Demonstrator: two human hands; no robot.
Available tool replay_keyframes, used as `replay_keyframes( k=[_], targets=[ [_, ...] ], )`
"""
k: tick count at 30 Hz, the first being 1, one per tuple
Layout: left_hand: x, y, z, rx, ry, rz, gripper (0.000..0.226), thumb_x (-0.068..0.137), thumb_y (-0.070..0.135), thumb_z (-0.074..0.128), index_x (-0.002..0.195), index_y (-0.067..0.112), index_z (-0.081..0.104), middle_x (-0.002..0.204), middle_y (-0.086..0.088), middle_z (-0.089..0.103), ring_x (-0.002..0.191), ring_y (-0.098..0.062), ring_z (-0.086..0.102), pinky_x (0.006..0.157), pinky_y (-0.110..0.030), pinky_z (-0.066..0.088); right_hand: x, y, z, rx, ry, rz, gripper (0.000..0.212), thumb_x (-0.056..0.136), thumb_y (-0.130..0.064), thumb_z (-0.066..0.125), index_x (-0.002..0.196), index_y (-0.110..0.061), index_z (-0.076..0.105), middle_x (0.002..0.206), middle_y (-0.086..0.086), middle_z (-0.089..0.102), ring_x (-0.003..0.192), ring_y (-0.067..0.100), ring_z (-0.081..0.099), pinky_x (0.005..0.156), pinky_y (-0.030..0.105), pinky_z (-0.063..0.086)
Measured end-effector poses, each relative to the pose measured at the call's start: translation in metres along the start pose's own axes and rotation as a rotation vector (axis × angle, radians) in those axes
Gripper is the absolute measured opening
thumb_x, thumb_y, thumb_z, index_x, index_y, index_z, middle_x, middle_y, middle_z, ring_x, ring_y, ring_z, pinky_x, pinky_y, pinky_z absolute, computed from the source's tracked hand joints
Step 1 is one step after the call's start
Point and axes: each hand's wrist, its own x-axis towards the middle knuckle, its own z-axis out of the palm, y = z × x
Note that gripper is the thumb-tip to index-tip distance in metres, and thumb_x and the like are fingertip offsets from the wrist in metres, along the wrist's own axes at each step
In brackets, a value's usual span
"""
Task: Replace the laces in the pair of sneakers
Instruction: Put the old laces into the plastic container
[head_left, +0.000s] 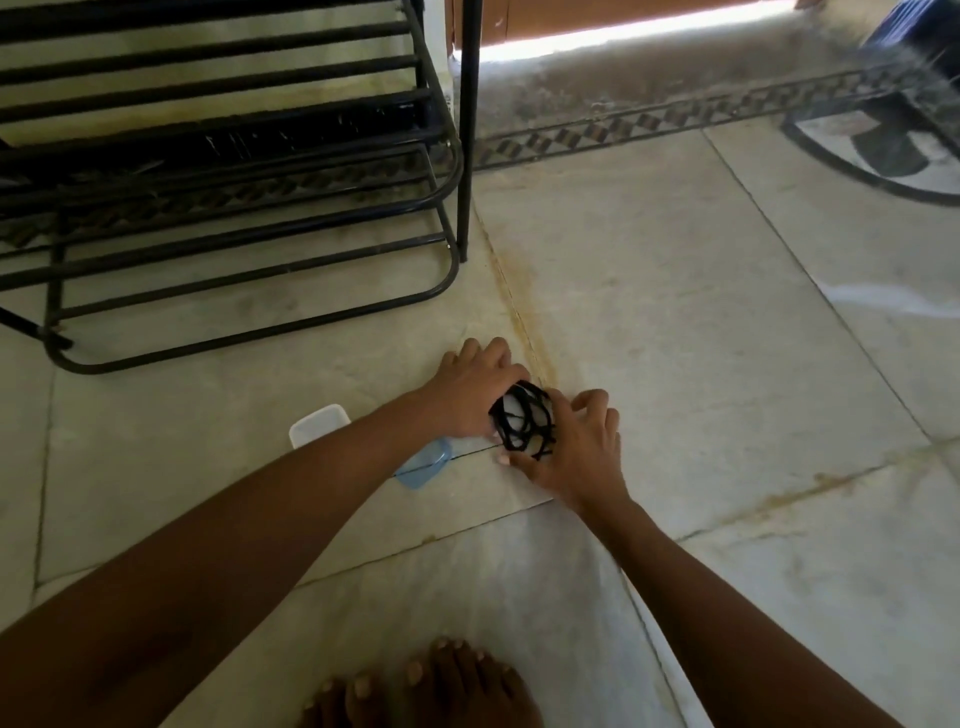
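Low in the middle of the frame, the left hand (470, 395) curls round a tangled bundle of black laces (522, 421) on the tiled floor (675, 312), while the right hand (574, 447) grips it from the other side. No sneakers show anywhere, so the threading looks wholly undone. A clear tub (318, 426) and blue lid (423, 465) lie left of the hands, the metal rack (234, 208) upper left
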Motion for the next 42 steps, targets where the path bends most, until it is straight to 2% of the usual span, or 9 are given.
replay_keyframes(
  k=[2,5,11,17,21,24,29,36,42],
  targets=[
    [-0.002,0.002,0.003,-0.246,0.035,-0.026,0.062,0.078,0.026,0.086,0.132,0.021,0.057,0.126,-0.002,0.041,0.113,-0.023,0.047,0.099,-0.038,0.049,0.002,0.001,0.006,0.123,-0.004,-0.037,0.074,0.074,-0.057,0.08,0.137,-0.027,0.054,0.118,0.0,0.034,0.106,0.022,0.042,0.087,0.035,0.051],
    [-0.008,0.007,0.006,-0.37,0.073,-0.071,0.037,0.084,0.006,0.079,0.117,0.01,0.063,0.117,-0.005,0.049,0.103,-0.023,0.059,0.094,-0.033,0.054,0.007,-0.003,0.007,0.213,0.084,-0.096,0.034,0.088,-0.024,0.074,0.122,-0.021,0.07,0.105,-0.001,0.042,0.087,0.02,0.052,0.07,0.031,0.053],
    [-0.014,0.013,0.017,-0.377,0.132,-0.121,0.021,0.087,0.0,0.07,0.108,0.006,0.068,0.109,-0.012,0.058,0.097,-0.027,0.062,0.085,-0.036,0.055,0.019,-0.006,0.0,0.224,0.074,-0.124,0.03,0.086,0.004,0.062,0.107,-0.01,0.079,0.087,0.006,0.061,0.072,0.018,0.053,0.06,0.027,0.041],
    [-0.018,0.013,0.01,-0.473,0.128,-0.233,0.022,0.09,0.002,0.069,0.112,0.006,0.067,0.11,-0.012,0.066,0.097,-0.025,0.067,0.083,-0.038,0.06,0.035,-0.018,-0.017,0.319,-0.015,-0.037,0.023,0.081,0.002,0.062,0.089,-0.008,0.081,0.064,0.009,0.07,0.056,0.026,0.064,0.056,0.04,0.054],
    [-0.031,0.002,-0.006,-0.627,0.218,-0.337,0.021,0.088,0.003,0.068,0.107,0.012,0.07,0.099,-0.005,0.068,0.088,-0.018,0.066,0.065,-0.021,0.052,0.039,-0.035,-0.028,0.457,-0.031,0.013,0.017,0.084,-0.005,0.072,0.093,-0.016,0.082,0.063,-0.001,0.071,0.052,0.006,0.063,0.045,0.012,0.042],
    [-0.047,-0.01,-0.023,-0.702,0.294,-0.381,0.015,0.087,0.005,0.069,0.099,0.014,0.071,0.084,0.003,0.065,0.079,-0.013,0.062,0.06,-0.015,0.042,0.04,-0.056,-0.033,0.53,-0.037,-0.018,0.008,0.081,-0.014,0.08,0.089,-0.017,0.082,0.069,0.004,0.074,0.063,0.018,0.069,0.052,0.022,0.047],
    [-0.084,-0.038,-0.049,-0.82,0.374,-0.418,0.017,0.087,0.007,0.074,0.104,0.011,0.074,0.094,-0.003,0.073,0.092,-0.019,0.07,0.084,-0.032,0.058,0.042,-0.105,-0.025,0.708,-0.153,0.0,0.011,0.074,-0.013,0.085,0.084,-0.014,0.081,0.075,0.006,0.077,0.074,0.025,0.075,0.073,0.051,0.061],
    [-0.16,-0.086,-0.052,-0.891,0.484,-0.553,0.019,0.088,0.007,0.075,0.106,0.01,0.075,0.095,-0.006,0.075,0.091,-0.022,0.073,0.086,-0.048,0.061,0.034,-0.181,-0.003,0.822,-0.308,-0.106,0.012,0.075,-0.01,0.086,0.086,-0.01,0.081,0.077,0.004,0.077,0.074,0.018,0.076,0.075,0.042,0.063],
    [-0.205,-0.099,-0.017,-0.891,0.496,-0.684,0.013,0.086,0.005,0.075,0.094,0.015,0.074,0.085,-0.006,0.076,0.078,-0.023,0.074,0.081,-0.05,0.062,0.009,-0.218,0.019,0.531,-0.323,-0.225,0.011,0.078,-0.014,0.083,0.078,-0.004,0.078,0.07,0.005,0.073,0.067,0.015,0.07,0.063,0.028,0.056]
  ],
)
